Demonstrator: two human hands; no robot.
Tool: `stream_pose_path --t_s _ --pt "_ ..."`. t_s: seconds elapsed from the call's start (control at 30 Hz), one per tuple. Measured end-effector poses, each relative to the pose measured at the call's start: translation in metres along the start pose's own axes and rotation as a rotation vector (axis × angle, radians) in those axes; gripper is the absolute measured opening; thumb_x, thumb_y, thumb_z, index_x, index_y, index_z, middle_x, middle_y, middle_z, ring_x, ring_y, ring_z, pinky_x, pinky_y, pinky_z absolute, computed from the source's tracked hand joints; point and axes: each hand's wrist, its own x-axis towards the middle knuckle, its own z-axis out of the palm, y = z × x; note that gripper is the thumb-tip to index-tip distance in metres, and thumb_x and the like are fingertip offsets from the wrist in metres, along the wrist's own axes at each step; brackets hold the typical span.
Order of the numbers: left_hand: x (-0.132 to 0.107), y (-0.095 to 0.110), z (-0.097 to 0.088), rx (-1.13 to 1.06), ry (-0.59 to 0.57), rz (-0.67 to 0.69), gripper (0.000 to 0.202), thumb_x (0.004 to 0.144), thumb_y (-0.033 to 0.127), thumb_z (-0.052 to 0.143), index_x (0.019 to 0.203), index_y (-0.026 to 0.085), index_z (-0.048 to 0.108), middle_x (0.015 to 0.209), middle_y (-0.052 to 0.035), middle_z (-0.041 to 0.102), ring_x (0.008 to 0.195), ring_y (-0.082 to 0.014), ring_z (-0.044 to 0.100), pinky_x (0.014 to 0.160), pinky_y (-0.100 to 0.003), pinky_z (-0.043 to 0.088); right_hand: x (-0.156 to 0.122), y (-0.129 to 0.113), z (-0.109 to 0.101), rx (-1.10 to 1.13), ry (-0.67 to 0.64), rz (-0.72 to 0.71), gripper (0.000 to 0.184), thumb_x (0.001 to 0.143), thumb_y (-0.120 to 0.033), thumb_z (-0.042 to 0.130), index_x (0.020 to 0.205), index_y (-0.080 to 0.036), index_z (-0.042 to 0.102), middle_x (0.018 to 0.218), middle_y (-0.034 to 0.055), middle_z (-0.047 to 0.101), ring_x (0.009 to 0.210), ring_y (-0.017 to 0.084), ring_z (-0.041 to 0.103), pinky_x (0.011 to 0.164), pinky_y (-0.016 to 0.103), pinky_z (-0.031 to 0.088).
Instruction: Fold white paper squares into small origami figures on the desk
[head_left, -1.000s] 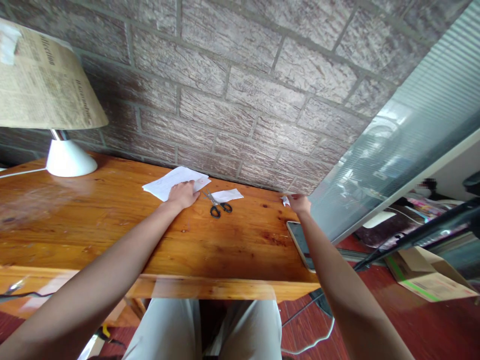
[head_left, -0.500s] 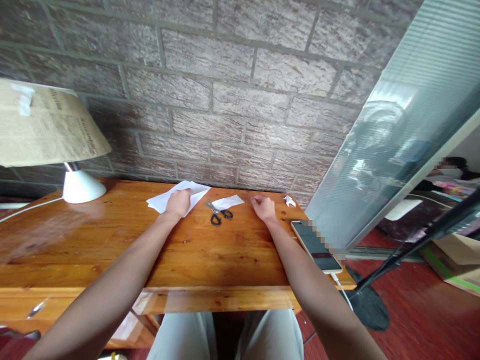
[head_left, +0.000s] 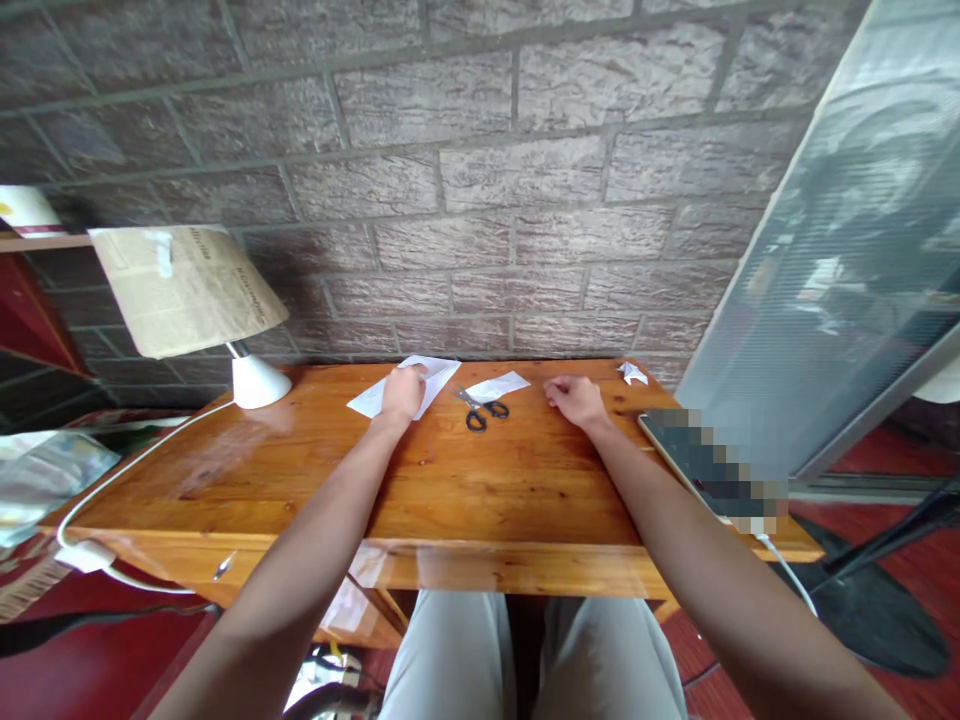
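My left hand (head_left: 404,391) is closed over white paper (head_left: 439,376) near the back edge of the desk; its fingertips are partly hidden. Just right of it lie scissors (head_left: 480,408) with black handles, their blades spread a little and pointing away to the left. A white paper strip (head_left: 501,387) touches or sits right behind the scissors. My right hand (head_left: 576,398) rests on the wood to the right of the strip, fingers curled in, with nothing visible in them. Beyond it, near the back right corner, is a small folded white paper piece (head_left: 632,373).
A lamp (head_left: 255,381) with a paper-covered shade stands at the back left, its white cord (head_left: 142,455) running over the desk's left side. At the right edge lies a phone (head_left: 697,460) with a cable plugged in. A brick wall (head_left: 480,230) closes off the back.
The view has turned left, so everything sits further right and more of the desk's left end shows. Both hands stay at nearly the same places on the desk.
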Motion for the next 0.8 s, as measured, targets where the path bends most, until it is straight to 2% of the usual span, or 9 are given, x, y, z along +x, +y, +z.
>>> stream_pose_path --t_s 0.13,0.37,0.53,0.63,0.7,0.8 --pt "0.000 0.001 0.005 -0.023 0.008 0.013 0.039 0.086 0.013 0.047 0.118 0.019 0.068 0.111 -0.0097 0.073 0.106 -0.0247 0.067 0.098 -0.031 0.046 -0.002 -0.001 0.001 -0.002 -0.005 -0.017 0.025 0.090 -0.031 0.051 0.083 -0.021 0.074 0.073 0.0001 0.074 0.073 0.014 0.071 0.072 0.020 0.050" --pt "0.003 0.000 0.014 -0.085 0.017 0.005 0.038 0.086 0.013 0.046 0.118 0.017 0.068 0.111 -0.0100 0.073 0.105 -0.0245 0.067 0.098 -0.031 0.046 -0.002 -0.004 0.002 -0.039 -0.022 -0.056 0.020 0.086 -0.027 0.056 0.090 -0.021 0.075 0.080 0.0004 0.076 0.085 0.016 0.071 0.083 0.022 0.049" --pt "0.003 0.001 0.016 -0.173 -0.004 0.002 0.032 0.085 0.023 0.057 0.115 0.018 0.068 0.104 -0.0062 0.075 0.102 -0.0204 0.069 0.092 -0.025 0.049 -0.004 -0.002 0.004 -0.048 -0.037 -0.083 0.020 0.088 -0.027 0.055 0.091 -0.021 0.075 0.088 0.0008 0.076 0.091 0.017 0.070 0.086 0.023 0.049" --pt "0.001 0.001 0.014 -0.195 0.008 -0.013 0.033 0.088 0.022 0.052 0.117 0.016 0.067 0.109 -0.0081 0.074 0.106 -0.0205 0.067 0.095 -0.026 0.047 -0.006 -0.007 0.010 -0.051 -0.035 -0.112 0.021 0.087 -0.023 0.056 0.101 -0.022 0.072 0.102 0.0017 0.075 0.098 0.017 0.068 0.091 0.025 0.048" --pt "0.000 0.002 0.013 -0.192 0.012 -0.022 0.036 0.088 0.018 0.048 0.119 0.017 0.066 0.114 -0.0092 0.072 0.110 -0.0216 0.065 0.099 -0.028 0.045 -0.005 -0.014 0.015 -0.070 -0.027 -0.201 0.031 0.085 -0.021 0.058 0.114 -0.022 0.068 0.118 0.0035 0.070 0.112 0.017 0.062 0.101 0.028 0.043" --pt "-0.002 0.005 0.013 -0.182 -0.003 -0.033 0.041 0.087 0.015 0.046 0.123 0.018 0.064 0.115 -0.0104 0.071 0.112 -0.0235 0.064 0.099 -0.031 0.045 0.000 -0.026 0.027 -0.165 -0.055 -0.410 0.052 0.083 -0.021 0.061 0.135 -0.018 0.054 0.145 0.0102 0.049 0.136 0.021 0.042 0.113 0.036 0.031"
